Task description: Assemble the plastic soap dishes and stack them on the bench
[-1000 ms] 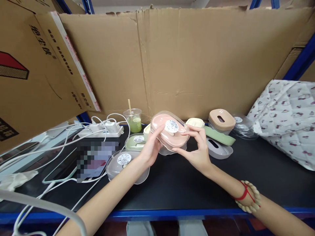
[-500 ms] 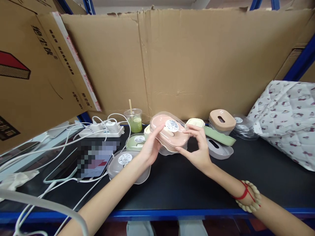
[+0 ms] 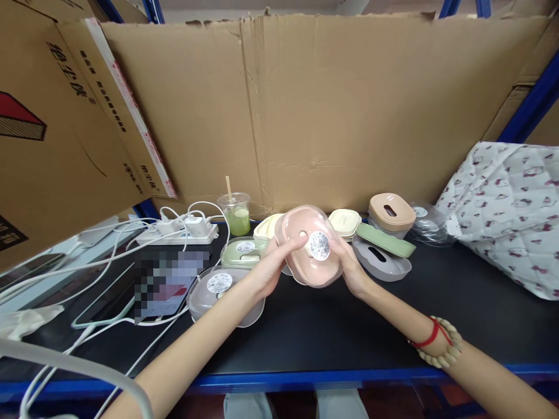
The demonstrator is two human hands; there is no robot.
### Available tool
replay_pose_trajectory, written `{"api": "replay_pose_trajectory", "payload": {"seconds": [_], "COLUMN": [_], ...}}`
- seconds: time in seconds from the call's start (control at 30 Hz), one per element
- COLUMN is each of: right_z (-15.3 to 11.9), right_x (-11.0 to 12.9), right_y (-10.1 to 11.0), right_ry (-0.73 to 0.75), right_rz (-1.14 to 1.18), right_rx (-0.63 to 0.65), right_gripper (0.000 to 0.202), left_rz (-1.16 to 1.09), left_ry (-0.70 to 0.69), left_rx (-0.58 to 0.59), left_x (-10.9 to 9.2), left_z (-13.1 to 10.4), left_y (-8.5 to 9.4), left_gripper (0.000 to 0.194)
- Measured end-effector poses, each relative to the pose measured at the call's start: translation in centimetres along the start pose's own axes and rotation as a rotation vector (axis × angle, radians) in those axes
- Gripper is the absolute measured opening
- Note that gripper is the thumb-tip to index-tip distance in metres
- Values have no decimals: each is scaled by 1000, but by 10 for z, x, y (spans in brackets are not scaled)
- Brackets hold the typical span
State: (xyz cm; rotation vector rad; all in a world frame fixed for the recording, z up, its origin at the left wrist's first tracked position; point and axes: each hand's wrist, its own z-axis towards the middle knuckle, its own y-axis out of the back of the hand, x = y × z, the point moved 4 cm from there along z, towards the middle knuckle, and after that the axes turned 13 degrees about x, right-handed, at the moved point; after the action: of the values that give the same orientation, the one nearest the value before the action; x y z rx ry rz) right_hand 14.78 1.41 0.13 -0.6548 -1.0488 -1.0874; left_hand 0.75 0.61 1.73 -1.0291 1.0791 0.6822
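Observation:
A pink lidded box with a clear cover and a round printed sticker is held up over the black tabletop, its top tilted toward me. My left hand grips its left side, thumb lying across the cover. Against the right side presses my right hand, its fingers mostly hidden by the box. Just left of them sit a grey box with a clear cover and a green one. Behind the pink box a cream box is partly covered.
Right of my hands are cream lids, a green tray, a grey slotted lid, a tan slotted lid and clear covers. A drink cup, power strip, phone and cables lie left. Cardboard stands behind.
The pink box has turned and tilted so its top faces me more, and it sits slightly further right. My right hand has shifted from its near corner to its right side.

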Motion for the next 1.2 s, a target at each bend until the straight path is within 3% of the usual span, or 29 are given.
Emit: {"api": "replay_pose_trajectory", "payload": {"seconds": [0.2, 0.5, 0.67, 0.83, 1.0, 1.2], "right_z": [-1, 0, -3, -5, -2, 4], "right_x": [-2, 2, 2, 5, 10, 4], "right_y": [-3, 0, -2, -5, 8, 13], "right_ry": [-84, -20, 65, 95, 101, 72], "right_rz": [134, 87, -50, -73, -48, -102], "right_rx": [0, -72, -31, 66, 53, 239], "right_gripper": [51, 59, 71, 66, 70, 64], "left_rz": [19, 45, 237, 485, 622, 606], "left_ry": [2, -70, -229, -322, -197, -53], "left_rx": [19, 10, -26, -17, 136, 288], "left_x": [0, -2, -3, -9, -4, 6], "left_z": [1, 2, 3, 0, -1, 0], "left_y": [1, -2, 0, -5, -14, -18], "left_gripper": [47, 60, 56, 49, 43, 36]}}
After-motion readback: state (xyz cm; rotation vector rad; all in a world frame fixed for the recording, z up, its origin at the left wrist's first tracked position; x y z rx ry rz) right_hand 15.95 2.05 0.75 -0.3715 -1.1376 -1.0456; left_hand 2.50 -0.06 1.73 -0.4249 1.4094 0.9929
